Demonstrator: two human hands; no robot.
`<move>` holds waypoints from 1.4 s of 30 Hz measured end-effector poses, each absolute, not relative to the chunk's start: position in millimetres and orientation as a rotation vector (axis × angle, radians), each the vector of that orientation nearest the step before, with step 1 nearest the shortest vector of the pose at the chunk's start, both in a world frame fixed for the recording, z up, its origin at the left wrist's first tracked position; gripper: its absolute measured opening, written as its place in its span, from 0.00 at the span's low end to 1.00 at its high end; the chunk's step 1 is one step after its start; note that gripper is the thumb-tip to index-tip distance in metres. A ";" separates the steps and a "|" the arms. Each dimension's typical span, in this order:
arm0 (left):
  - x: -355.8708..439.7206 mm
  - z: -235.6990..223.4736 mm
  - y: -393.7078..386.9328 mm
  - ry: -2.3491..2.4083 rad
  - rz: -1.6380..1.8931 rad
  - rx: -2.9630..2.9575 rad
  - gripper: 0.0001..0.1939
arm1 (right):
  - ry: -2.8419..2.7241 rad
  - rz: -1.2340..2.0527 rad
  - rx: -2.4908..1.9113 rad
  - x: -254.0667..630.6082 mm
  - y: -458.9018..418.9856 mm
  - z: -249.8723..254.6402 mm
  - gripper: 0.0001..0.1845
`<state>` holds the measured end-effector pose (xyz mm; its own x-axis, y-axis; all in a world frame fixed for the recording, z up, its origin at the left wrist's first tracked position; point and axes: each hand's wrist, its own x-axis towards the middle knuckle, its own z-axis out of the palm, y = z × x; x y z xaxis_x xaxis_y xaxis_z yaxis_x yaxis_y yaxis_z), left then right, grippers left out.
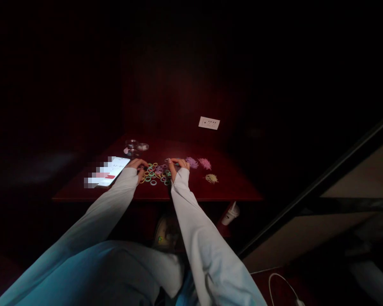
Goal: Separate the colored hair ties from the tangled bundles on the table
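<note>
Several small coloured rings [155, 173], green, yellow and pink, lie scattered on a dark red table [236, 187]. My left hand [138, 165] rests on the left side of the scatter, fingers curled down onto the rings. At the right side of the scatter my right hand [178, 165] pinches something small that I cannot make out. Both arms wear long white sleeves. Right of my right hand lie a purple bunch [192, 162], a pink bunch [205, 163] and a yellow bunch [211, 178].
A lit phone [110, 171] lies on the table left of my left hand. A small clear container [132, 147] stands behind it. A white wall socket [209, 123] sits on the dark back wall. A white bottle [230, 213] stands below the table edge.
</note>
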<state>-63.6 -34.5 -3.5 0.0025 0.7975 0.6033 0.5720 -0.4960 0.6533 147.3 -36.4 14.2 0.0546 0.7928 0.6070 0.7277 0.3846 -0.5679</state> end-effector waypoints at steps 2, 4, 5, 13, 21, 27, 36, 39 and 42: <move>-62.9 -4.8 -34.6 1.426 1.514 2.021 0.12 | -1.515 0.066 -1.448 171.3 -42.2 14.4 0.24; -62.6 -5.5 -33.9 1.410 1.531 2.012 0.12 | -1.317 0.047 -1.585 200.0 -48.0 13.4 0.22; -62.5 -5.7 -33.5 1.401 1.540 2.015 0.12 | -1.242 0.033 -1.659 215.5 -51.3 12.7 0.20; -60.0 -2.2 -36.1 1.418 1.527 2.059 0.11 | -1.191 -0.050 -1.835 306.7 -72.0 7.8 0.20; -72.4 -14.9 -13.9 1.399 1.485 2.065 0.12 | -1.144 -0.116 -1.902 304.7 -68.4 4.2 0.16; -77.6 -31.4 12.2 1.283 1.540 1.973 0.14 | -1.042 -0.142 -2.023 298.9 -72.5 11.4 0.14; -68.3 -37.8 30.8 1.174 1.781 1.604 0.16 | -1.752 -0.081 -1.670 227.9 -68.1 17.1 0.14; -67.4 -34.5 25.0 1.164 1.841 1.549 0.14 | -2.091 0.088 -1.414 176.3 -56.6 17.3 0.13; -63.6 -25.9 12.1 1.144 1.938 1.503 0.12 | -2.199 0.198 -1.279 133.1 -42.5 18.7 0.13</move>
<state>-63.6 12.1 -25.9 -0.3185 0.7499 0.5798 0.1450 -0.5659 0.8116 133.1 -42.5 18.7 -0.3713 0.8340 0.4082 0.7475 0.5293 -0.4013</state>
